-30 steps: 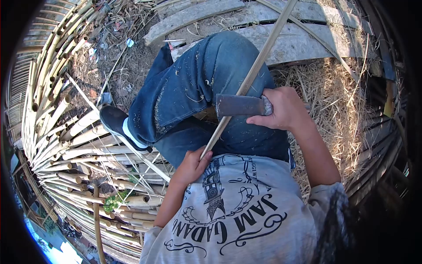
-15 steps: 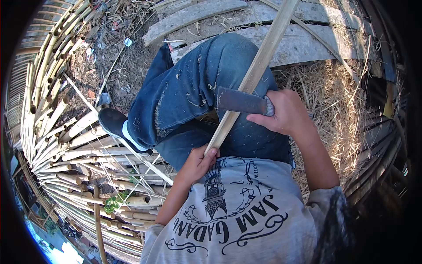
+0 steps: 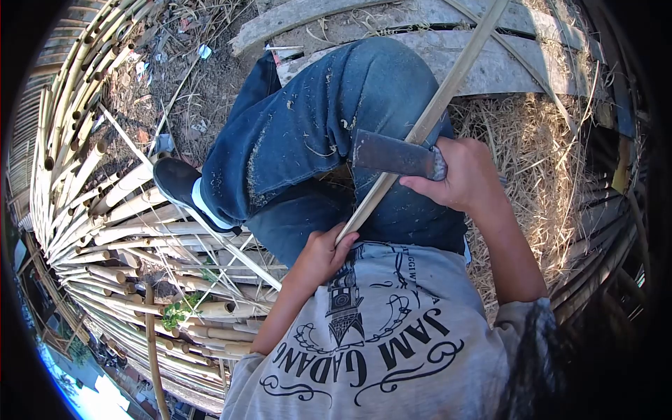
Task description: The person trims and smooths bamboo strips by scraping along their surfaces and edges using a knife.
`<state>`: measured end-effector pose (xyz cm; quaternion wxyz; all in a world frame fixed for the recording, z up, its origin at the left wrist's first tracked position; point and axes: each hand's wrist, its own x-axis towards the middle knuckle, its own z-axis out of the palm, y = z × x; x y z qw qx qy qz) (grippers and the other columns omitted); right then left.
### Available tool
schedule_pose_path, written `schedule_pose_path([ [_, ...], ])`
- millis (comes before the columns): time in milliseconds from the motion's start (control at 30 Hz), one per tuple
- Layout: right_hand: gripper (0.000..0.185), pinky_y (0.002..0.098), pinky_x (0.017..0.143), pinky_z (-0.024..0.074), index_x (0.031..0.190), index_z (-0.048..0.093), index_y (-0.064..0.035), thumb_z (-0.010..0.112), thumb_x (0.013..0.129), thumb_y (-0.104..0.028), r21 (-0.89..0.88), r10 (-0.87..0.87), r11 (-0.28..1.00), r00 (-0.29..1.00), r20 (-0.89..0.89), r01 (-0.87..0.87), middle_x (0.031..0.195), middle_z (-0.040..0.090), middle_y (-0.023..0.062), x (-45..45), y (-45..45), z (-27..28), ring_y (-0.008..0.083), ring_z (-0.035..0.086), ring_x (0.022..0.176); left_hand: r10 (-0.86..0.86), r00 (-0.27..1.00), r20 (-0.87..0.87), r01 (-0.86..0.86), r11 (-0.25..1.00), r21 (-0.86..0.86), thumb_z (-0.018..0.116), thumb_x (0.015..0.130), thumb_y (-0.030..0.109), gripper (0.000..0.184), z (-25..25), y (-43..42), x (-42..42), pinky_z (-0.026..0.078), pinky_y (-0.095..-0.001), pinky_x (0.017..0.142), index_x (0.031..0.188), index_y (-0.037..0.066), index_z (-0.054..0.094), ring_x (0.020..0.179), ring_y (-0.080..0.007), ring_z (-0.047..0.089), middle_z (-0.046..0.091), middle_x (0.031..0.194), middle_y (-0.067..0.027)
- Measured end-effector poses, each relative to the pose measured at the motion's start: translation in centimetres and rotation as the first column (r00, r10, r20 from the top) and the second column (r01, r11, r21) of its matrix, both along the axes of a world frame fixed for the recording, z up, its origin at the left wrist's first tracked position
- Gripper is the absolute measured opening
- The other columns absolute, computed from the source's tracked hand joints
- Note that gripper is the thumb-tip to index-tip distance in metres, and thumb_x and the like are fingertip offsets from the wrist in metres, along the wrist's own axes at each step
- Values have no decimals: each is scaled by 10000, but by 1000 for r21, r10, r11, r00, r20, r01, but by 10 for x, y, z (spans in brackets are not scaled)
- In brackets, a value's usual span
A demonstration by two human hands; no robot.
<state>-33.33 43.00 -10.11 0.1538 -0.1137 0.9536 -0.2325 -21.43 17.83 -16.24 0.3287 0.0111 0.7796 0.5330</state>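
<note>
A long pale bamboo strip (image 3: 448,91) runs slantwise from the top right down across my raised knee to my waist. Its lower end is in my left hand (image 3: 325,255), fingers closed round it close to my shirt. My right hand (image 3: 462,173) is wrapped round the handle of a wide dark blade (image 3: 393,153), near the wrapped collar where handle and blade meet. The blade lies across the strip above my thigh, its squared end pointing left. Most of the handle is hidden by my right hand.
Many bamboo poles (image 3: 133,241) lie stacked at the left, with thin strips across them. Weathered planks (image 3: 504,66) are at the top right. Straw-like shavings (image 3: 525,161) cover the ground on the right. My shoe (image 3: 178,183) is beside the poles.
The strip has shifted slightly rightward and turned, now showing narrower than half a second ago. Both hands and the blade have moved a little to the right in view, still gripping.
</note>
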Motion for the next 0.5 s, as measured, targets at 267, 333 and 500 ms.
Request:
schedule_pose_path([
  [267, 581, 412, 535, 500, 716, 654, 11, 767, 637, -554, 85, -36, 996, 999, 25, 34, 560, 584, 186, 5, -7, -1, 369, 631, 567, 84, 996, -18, -83, 996, 20, 582, 935, 224, 272, -7, -1, 16, 468, -367, 535, 1015, -33, 626, 555, -350, 615, 577, 617, -199],
  [333, 719, 398, 490, 504, 608, 608, 36, 697, 653, -676, 54, -22, 998, 998, -62, 25, 508, 572, 175, 6, -8, -5, 343, 617, 492, 96, 995, 2, -96, 995, 0, 588, 932, 225, 276, -5, -2, 16, 467, -358, 537, 1004, -38, 627, 551, -333, 616, 583, 618, -187],
  [500, 719, 395, 491, 506, 614, 609, 33, 700, 644, -680, 68, -33, 997, 995, -89, 39, 515, 576, 179, 6, -11, -6, 338, 625, 501, 87, 995, 37, -87, 996, -19, 596, 927, 230, 281, -8, -13, 25, 469, -351, 540, 1004, -38, 628, 555, -323, 625, 590, 622, -182],
])
